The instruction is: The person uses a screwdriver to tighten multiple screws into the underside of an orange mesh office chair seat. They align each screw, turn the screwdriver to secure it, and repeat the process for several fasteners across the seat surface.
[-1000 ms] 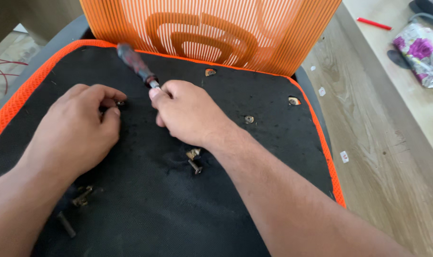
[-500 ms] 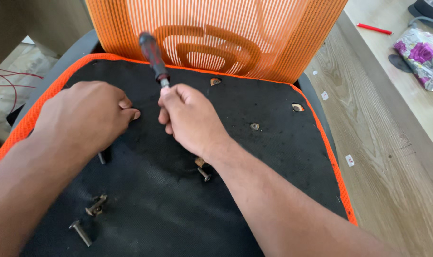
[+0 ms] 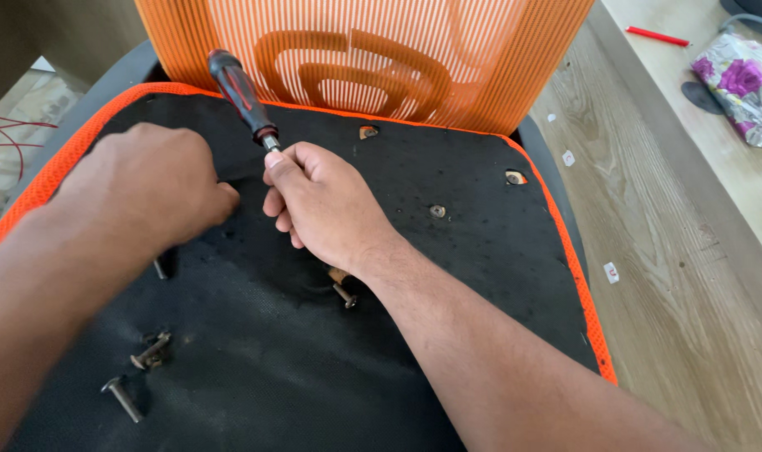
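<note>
My right hand grips the metal shaft of a screwdriver with a black and red handle that points up and away over the chair. My left hand rests curled on the black fabric underside of the chair seat, fingers closed beside the right hand; what it pinches is hidden. Loose bolts lie on the fabric: one under my right wrist, two near my left forearm.
The orange mesh chair back stands behind the seat. An orange rim edges the seat. Screw holes show in the fabric. Wooden floor lies to the right, with a flowered bag and a red pen.
The screwdriver handle has tipped more upright and shifted with my right hand toward the centre. My left hand stays curled beside it. The view has moved closer.
</note>
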